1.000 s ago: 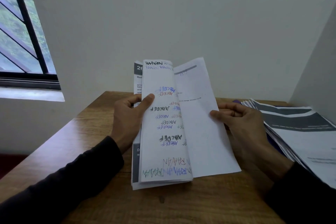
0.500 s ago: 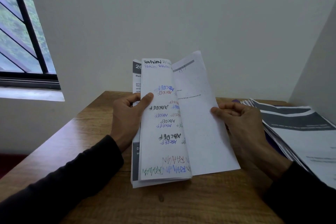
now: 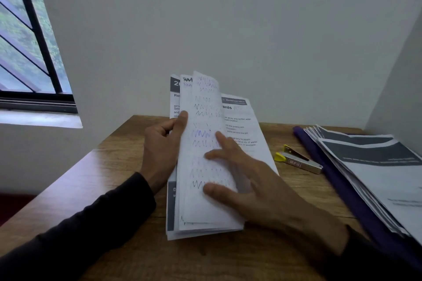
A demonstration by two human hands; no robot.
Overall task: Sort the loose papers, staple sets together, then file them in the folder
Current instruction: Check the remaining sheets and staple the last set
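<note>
— Fingers of the left hand?
— Gripping the paper stack on the wooden counter; right hand presses flat.
— Room?
— White wall behind the stack, window leftward, stapler and folder rightward.

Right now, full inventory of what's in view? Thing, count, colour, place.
Held papers: one stack, white with handwriting and grey-banded print, mid-desk, upper end raised.
Stapler: one, silver with yellow end, on desk right of the held papers.
Folder: one, purple, right side of desk, under a paper pile.
Paper pile: one fanned pile, white and dark grey print, on the folder.
Desk: one, brown wood, in the corner.
Window: one, black bars, upper left.
Walls: white, behind and right.
Left hand: dark sleeve, grips the stack's left edge, thumb on top.
Right hand: dark sleeve, fingers spread flat on the top sheets.
</note>
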